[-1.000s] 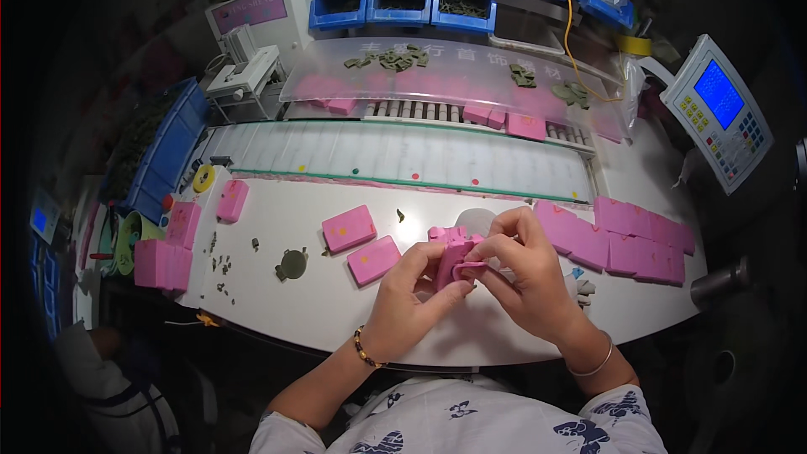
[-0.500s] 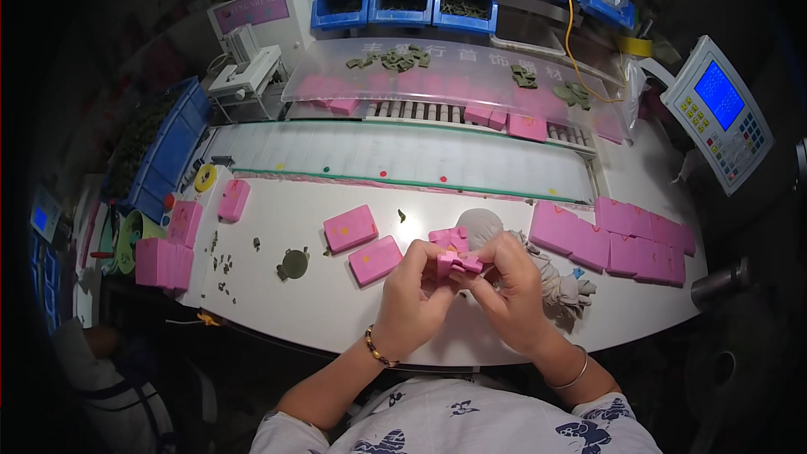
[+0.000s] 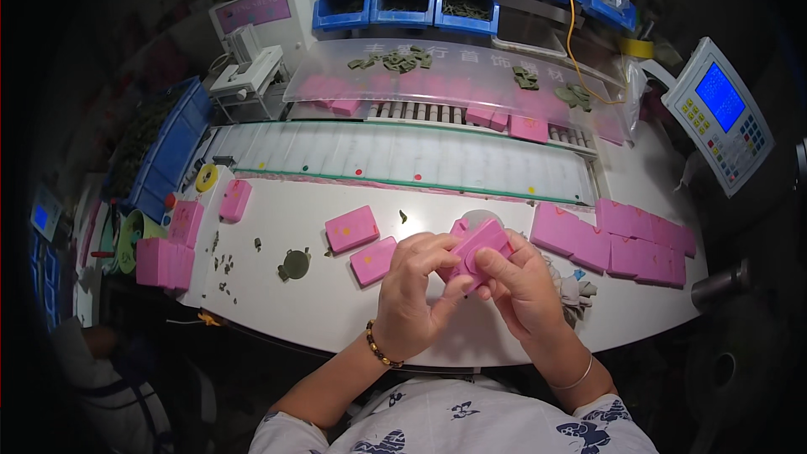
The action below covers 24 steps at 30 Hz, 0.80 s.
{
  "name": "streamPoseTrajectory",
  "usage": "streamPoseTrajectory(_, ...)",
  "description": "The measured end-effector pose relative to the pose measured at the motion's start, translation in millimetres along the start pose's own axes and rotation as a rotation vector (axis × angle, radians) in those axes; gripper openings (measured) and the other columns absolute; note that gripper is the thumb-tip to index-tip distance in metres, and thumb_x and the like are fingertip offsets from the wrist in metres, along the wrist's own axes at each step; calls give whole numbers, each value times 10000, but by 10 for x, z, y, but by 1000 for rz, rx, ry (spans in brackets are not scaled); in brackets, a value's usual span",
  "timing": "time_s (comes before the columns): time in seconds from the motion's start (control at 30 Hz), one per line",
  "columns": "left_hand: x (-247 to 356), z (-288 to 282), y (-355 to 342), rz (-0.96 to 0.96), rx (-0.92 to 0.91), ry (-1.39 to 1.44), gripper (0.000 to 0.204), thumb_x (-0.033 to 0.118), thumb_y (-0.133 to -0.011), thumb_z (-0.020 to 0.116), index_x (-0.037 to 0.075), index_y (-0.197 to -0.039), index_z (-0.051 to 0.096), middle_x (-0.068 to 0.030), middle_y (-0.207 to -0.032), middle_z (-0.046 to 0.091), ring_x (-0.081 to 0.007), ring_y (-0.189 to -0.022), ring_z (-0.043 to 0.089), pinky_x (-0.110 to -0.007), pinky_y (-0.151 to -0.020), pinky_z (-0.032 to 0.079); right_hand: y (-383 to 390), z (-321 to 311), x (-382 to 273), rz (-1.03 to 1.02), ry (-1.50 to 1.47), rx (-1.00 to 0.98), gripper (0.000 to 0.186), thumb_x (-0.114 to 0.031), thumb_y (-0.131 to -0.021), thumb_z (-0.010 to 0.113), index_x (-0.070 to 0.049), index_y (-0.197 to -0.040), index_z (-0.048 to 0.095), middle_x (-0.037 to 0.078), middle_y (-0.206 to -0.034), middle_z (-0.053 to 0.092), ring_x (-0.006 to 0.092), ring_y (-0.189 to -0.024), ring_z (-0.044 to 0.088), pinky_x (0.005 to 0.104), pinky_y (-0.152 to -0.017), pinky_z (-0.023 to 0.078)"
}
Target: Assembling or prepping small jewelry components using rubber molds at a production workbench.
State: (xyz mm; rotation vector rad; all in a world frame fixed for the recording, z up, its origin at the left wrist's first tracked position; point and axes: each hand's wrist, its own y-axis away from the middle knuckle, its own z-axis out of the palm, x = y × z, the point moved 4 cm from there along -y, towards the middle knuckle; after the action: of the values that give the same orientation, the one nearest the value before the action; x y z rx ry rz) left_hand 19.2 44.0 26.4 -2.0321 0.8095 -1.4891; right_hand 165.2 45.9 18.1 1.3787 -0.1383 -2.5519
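Note:
A pink rubber mould block (image 3: 486,242), showing a round raised mark on its face, is tilted up between my hands above the table's front. My right hand (image 3: 531,292) grips it with the thumb pressed on its face. At its left edge, my left hand (image 3: 410,296) is closed, with thumb and forefinger pinching the block's side. Behind the block, another pink piece is mostly hidden. A pale rounded cloth bundle (image 3: 484,217) shows just beyond my right fingers, its crumpled end (image 3: 575,292) right of that hand. Two pink blocks (image 3: 351,229) (image 3: 372,260) lie left of my hands.
Rows of pink blocks (image 3: 632,244) stand at the right, and a few more (image 3: 164,264) at the left. A dark green disc (image 3: 295,265) and crumbs lie nearby. Beyond runs a conveyor (image 3: 387,151). Blue bins (image 3: 403,8) and a control panel (image 3: 721,109) surround the table.
The pink block has been turned so that its broad marked face shows. My right thumb has moved onto that face. The coloured dots along the conveyor have shifted left.

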Motion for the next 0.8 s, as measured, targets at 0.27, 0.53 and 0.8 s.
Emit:
streamPoseTrajectory(0.27,-128,149,52,200,-102,-13,635,27,-722,794,77,-1215,398,-186,-1189,534,-414,-1133,538,-488,-956,447,33,-49,41,-369,190,18,184,-77,-894,689,-59,-977,526,21,-908,590,59,-800,568,216,-694,478)
streamPoseTrajectory(0.53,53,74,64,-296,-149,553,395,279,-987,543,-2,-1182,345,-149,-1078,542,-183,-884,599,-306,-794,499,95,-34,-198,-383,537,-67,320,-154,-851,744,-47,-1076,544,10,-971,542,69,-906,522,226,-765,421)
streamPoseTrajectory(0.8,60,232,22,-654,-188,1058,272,202,-998,529,-9,-1162,481,-139,-1162,550,-223,-1043,593,-362,-916,506,299,-173,-346,-638,720,-143,170,-19,-855,699,-38,-1011,634,27,-1006,556,106,-941,528,257,-828,443)
